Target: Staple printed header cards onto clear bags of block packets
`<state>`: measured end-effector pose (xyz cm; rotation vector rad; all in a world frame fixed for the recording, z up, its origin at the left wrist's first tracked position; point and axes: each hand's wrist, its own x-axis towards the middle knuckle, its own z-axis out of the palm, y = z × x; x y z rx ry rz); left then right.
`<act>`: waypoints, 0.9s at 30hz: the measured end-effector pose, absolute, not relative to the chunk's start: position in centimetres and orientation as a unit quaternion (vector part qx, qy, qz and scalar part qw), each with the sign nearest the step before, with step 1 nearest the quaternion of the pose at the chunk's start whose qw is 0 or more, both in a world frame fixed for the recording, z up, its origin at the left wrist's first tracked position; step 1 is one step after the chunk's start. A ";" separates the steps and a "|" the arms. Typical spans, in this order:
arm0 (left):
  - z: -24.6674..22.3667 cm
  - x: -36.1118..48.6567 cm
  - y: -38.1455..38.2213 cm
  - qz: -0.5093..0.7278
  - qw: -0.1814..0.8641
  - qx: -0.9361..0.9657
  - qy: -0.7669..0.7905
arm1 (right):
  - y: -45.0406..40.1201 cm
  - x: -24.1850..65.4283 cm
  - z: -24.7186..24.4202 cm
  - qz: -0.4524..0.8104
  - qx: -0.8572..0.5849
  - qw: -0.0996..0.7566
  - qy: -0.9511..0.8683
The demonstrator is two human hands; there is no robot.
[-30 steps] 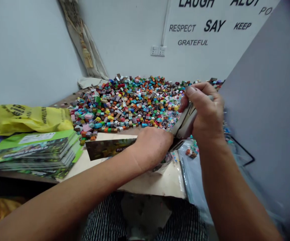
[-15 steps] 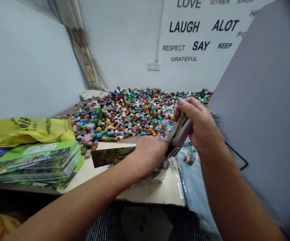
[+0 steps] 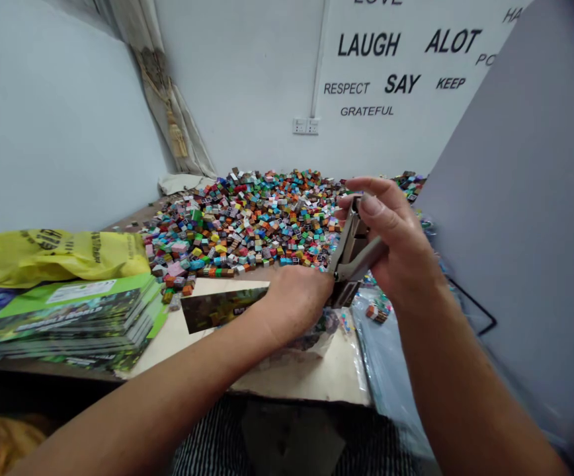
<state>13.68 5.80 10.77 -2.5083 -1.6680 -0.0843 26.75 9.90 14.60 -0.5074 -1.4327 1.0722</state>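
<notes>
My right hand (image 3: 407, 248) is around a grey hand-held stapler (image 3: 365, 261), thumb on one side of it and fingers partly lifted on the other. Its handles stand apart, and its lower end meets the fingers of my left hand (image 3: 299, 301). My left hand is closed on a dark printed card (image 3: 212, 311) that sticks out to the left. Beneath that hand hangs a clear plastic bag (image 3: 324, 340) with small colourful pieces inside. The left fingertips and the spot where stapler and card come together are largely hidden.
A wide heap of small colourful blocks (image 3: 252, 218) covers the back of the table. Printed green cards (image 3: 83, 317) are stacked at left under a yellow bag (image 3: 59, 254). Clear plastic bags (image 3: 391, 360) lie at right, beside a large grey panel (image 3: 520, 198).
The stapler's handles have spread apart and my right fingers have loosened and lifted. My left hand keeps its hold on the card in nearly the same place.
</notes>
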 end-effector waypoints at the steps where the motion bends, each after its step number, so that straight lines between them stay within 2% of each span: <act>1: 10.7 13.7 5.8 -0.031 0.069 -0.833 -0.549 | 9.7 27.0 14.9 0.461 -0.208 0.609 -0.611; 6: 10.3 13.5 5.7 -0.035 0.085 -0.836 -0.542 | 8.9 27.9 17.0 0.457 -0.169 0.654 -0.579; 11: 10.3 13.4 5.9 -0.040 0.078 -0.841 -0.534 | 9.3 27.7 17.3 0.470 -0.195 0.643 -0.573; 19: 11.0 13.8 5.8 -0.019 0.054 -0.828 -0.558 | 10.6 26.9 14.8 0.477 -0.236 0.579 -0.617; 27: 10.7 13.7 5.7 -0.034 0.055 -0.835 -0.547 | 10.0 27.2 15.0 0.458 -0.240 0.597 -0.613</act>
